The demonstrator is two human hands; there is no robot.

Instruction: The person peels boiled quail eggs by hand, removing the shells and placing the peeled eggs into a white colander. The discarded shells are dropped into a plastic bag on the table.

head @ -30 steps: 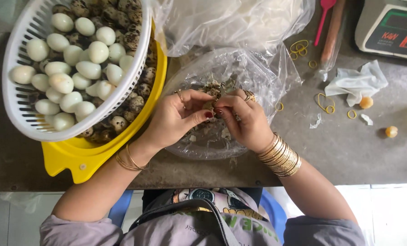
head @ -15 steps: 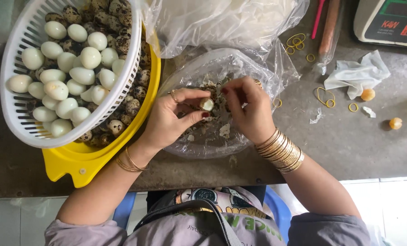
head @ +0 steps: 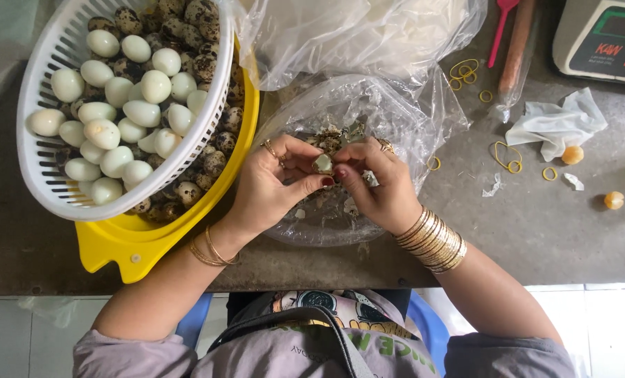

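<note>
A grey stone counter (head: 536, 231) carries everything, seen from above. Left of the bag-lined bowl (head: 305, 227), a white basket (head: 39, 175) of peeled eggs rests tilted in a yellow tub (head: 116, 245) of speckled unpeeled ones.

Over the bowl, the left hand (head: 267, 185) is curled nearly closed, thumb and fingertips pinching a small egg (head: 322, 164). The right hand (head: 382, 189), just right of it, is also curled, its fingertips touching the same egg and picking at the shell.

The egg looks half stripped: pale white showing, speckled shell clinging at the edges. It seems soft and slippery, so a hard pinch could tear it, or it might slip down among the shell scraps (head: 333, 140) in the bowl. The tilted basket could slide if nudged.

Right of the bowl lie rubber bands (head: 508, 157) and a crumpled tissue (head: 557, 126).
</note>
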